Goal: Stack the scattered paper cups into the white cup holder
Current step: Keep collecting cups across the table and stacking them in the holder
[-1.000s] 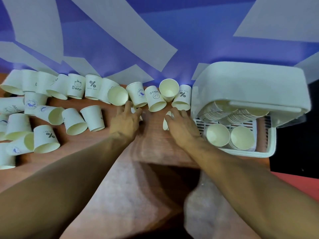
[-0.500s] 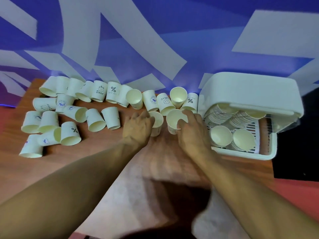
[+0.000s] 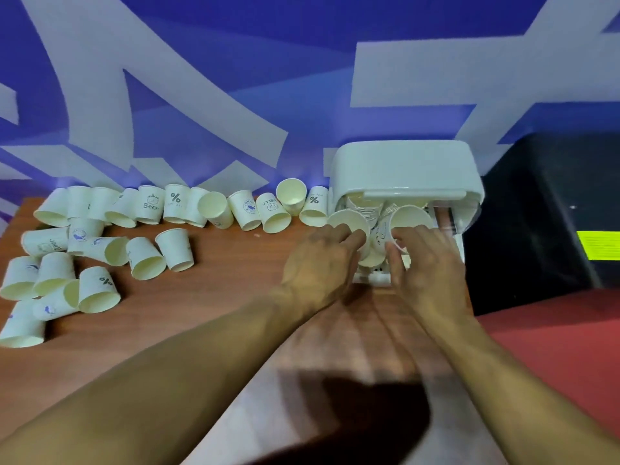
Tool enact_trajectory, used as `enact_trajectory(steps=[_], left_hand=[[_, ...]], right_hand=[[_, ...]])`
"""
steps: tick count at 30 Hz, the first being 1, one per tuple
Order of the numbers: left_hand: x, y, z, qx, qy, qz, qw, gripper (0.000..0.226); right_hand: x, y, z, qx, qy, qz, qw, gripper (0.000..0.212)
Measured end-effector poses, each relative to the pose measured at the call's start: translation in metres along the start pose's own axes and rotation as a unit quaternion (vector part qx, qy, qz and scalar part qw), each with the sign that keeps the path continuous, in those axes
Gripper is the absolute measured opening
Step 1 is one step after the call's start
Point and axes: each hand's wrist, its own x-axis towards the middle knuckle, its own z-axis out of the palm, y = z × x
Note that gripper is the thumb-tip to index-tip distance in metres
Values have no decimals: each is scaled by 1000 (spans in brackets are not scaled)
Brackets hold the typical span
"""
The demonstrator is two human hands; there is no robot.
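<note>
Head view. White cup holder (image 3: 402, 166) at 2 o'clock of centre. At its 6 o'clock:
- left hand (image 3: 322, 263), fingers curled round left cup (image 3: 347, 221)
- right hand (image 3: 426, 263), fingers and thumb pinching right cup (image 3: 411, 219)

Advised: feed base-first, square to opening, light grip to spare rims.

Scattered cups (image 3: 144, 253) at 9 o'clock.

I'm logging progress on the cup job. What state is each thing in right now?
left hand: grips the left cup.
right hand: grips the right cup.
left cup: held at the holder's open front, mouth towards the camera.
right cup: held the same way, beside it.
holder: open at the front, stacked cups inside.
loose cups: scattered on the table, not yet stacked.
</note>
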Motion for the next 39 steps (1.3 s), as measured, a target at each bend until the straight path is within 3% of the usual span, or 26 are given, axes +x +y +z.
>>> enact_trajectory(steps=[4,19,22,29,34,39], left_hand=[[19,27,19,6,-17,26,1000,6],[35,26,61,66,-148,23,986,4],[34,20,71,42,-198,11,979,18],[34,14,90,-10,-233,-7,972,19],[29,6,90,-95,-171,-22,980,28],[-2,-15,66,-160,-66,-112,979,32]], right_hand=[[-5,36,-12,-35,1,-19,999,7],[-12,75,47,-87,-185,-8,979,6],[-14,75,55,-87,-233,9,969,9],[-13,78,62,-75,-268,17,960,19],[-9,69,61,-60,-240,25,969,21],[-2,24,47,5,-155,-9,988,28]])
